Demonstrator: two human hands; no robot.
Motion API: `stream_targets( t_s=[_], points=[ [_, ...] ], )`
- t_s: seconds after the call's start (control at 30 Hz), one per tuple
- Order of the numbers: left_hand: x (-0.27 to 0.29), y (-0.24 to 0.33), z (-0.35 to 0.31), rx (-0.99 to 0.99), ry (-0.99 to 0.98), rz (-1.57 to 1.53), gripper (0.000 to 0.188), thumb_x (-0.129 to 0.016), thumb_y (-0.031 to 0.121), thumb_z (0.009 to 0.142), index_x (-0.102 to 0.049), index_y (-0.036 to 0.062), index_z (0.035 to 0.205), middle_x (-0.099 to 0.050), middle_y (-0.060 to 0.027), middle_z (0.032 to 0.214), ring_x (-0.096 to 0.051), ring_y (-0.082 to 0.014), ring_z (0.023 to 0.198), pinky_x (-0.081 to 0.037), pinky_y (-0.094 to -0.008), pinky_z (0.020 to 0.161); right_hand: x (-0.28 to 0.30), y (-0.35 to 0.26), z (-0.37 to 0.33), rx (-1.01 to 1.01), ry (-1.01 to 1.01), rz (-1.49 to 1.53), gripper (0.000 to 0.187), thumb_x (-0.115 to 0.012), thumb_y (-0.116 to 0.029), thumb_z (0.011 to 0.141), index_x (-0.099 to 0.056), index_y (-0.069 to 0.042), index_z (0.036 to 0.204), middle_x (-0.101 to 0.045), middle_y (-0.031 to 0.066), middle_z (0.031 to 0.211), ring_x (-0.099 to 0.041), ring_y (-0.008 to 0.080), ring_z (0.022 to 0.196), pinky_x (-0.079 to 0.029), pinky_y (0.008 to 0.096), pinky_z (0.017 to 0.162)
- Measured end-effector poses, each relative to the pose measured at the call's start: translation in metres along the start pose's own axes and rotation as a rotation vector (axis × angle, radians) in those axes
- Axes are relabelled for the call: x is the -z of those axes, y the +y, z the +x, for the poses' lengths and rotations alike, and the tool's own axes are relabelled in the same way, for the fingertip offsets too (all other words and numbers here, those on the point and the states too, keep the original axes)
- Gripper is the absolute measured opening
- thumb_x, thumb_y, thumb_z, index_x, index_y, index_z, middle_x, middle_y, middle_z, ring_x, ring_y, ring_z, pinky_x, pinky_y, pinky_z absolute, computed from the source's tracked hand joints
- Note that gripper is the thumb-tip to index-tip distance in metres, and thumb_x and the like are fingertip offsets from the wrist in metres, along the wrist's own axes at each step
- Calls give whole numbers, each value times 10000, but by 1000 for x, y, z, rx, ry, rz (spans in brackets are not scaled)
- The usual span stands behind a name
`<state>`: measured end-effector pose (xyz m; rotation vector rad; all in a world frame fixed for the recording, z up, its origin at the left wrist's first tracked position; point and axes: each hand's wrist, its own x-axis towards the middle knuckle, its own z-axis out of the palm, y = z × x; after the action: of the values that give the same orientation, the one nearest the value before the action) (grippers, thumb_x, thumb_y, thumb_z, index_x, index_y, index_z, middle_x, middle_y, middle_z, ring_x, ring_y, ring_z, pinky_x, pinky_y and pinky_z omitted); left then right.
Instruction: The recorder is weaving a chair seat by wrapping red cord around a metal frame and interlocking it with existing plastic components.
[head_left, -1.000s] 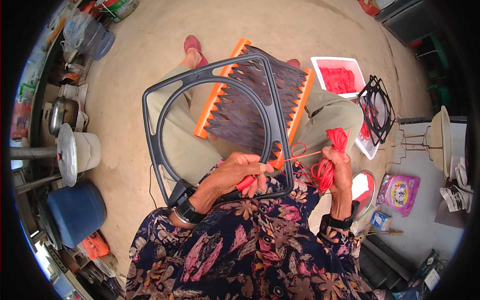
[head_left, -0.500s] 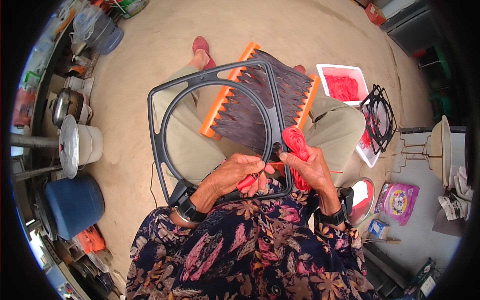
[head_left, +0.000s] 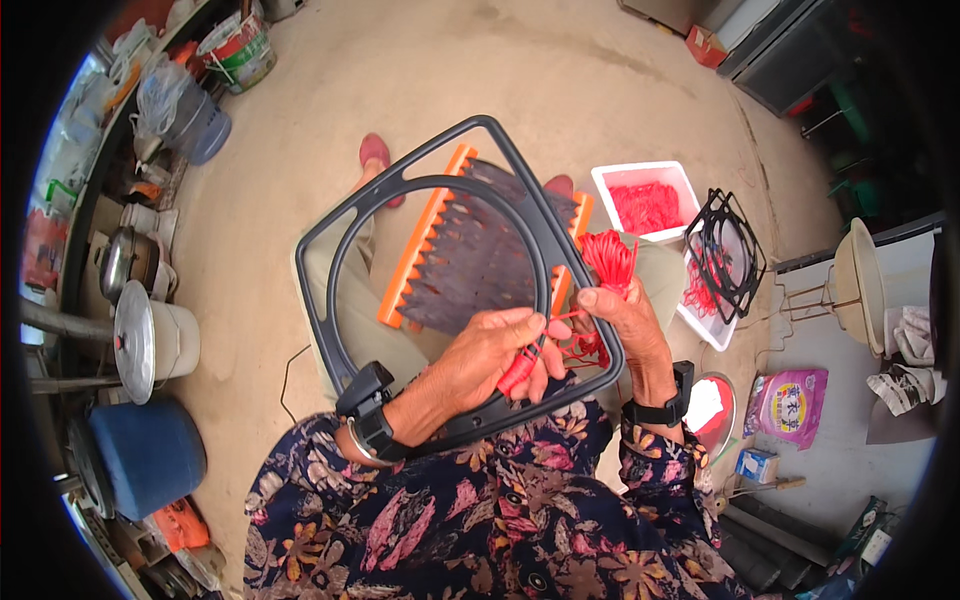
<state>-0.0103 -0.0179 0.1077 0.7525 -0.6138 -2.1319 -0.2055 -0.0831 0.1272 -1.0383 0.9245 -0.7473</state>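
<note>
A black frame [head_left: 318, 285], squarish outside with a round inner ring, stands tilted over my lap. My left hand [head_left: 490, 355] is closed on the lower right of the ring, thumb pressing on it. Red cord [head_left: 517, 372] is wound in tight turns round the ring just under those fingers. At the frame's right side, my right hand [head_left: 632, 318] grips a looped bundle of red cord [head_left: 610, 258], whose other end hangs below the fist. A short red strand [head_left: 566, 315] runs between the two hands.
Beyond the frame is a dark slatted rack with orange side bars [head_left: 425, 245]. To the right sit a white box of red cord [head_left: 645, 208], more black frames [head_left: 725, 250] and a purple bag [head_left: 790, 408]. Pots and a blue bin [head_left: 150, 440] line the left.
The frame has turned clockwise, its upper corner now more pointed upward. My right hand has moved slightly right with the cord bundle. More of the wound red cord shows under my left hand.
</note>
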Motion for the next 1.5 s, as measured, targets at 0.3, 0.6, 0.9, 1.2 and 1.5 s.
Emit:
stream_targets(
  t_s=[0.3, 0.6, 0.9, 1.2, 1.5],
  points=[
    [-27, 28, -12, -222, -32, -18, 394, -317, 315, 1028, -481, 2, 1202, -555, -158, 608, -460, -171, 366, -369, -250, 349, -30, -72, 22, 66, -196, -36, 162, -651, -194, 804, -544, -88, 744, -502, -33, 578, -442, 50, 460, -334, 223, 426],
    [-7, 9, -10, -247, -32, -175, 370, -344, 294, 1022, -502, 0, 1180, -528, -134, 590, -436, -167, 367, -339, -267, 335, -30, -51, 25, -13, -118, -78, 185, -671, -236, 817, -583, -85, 758, -555, -20, 617, -505, 55, 494, -377, 214, 446],
    [10, -8, 0, -156, -83, -265, 372, -368, 284, 1018, -527, -21, 1162, -509, -97, 595, -430, -140, 393, -330, -256, 345, -5, -69, -16, -28, 25, -700, 175, -732, -153, 731, -589, -55, 715, -515, -45, 614, -454, 55, 564, -383, 246, 511],
    [10, -20, 2, -116, -63, -202, 353, -407, 294, 1002, -483, 11, 1199, -552, -141, 609, -440, -147, 382, -359, -280, 340, 3, -39, -42, -54, 184, -477, 132, -679, -83, 745, -585, -19, 677, -537, -11, 549, -503, 75, 491, -401, 251, 473],
    [19, -27, 9, -67, -66, -354, 326, -428, 256, 990, -526, -15, 1142, -620, -195, 688, -557, -203, 422, -392, -252, 344, -1, -21, -52, -122, 273, -500, 117, -646, -91, 769, -586, -19, 699, -556, 27, 551, -518, 101, 495, -418, 261, 479]
  ],
)
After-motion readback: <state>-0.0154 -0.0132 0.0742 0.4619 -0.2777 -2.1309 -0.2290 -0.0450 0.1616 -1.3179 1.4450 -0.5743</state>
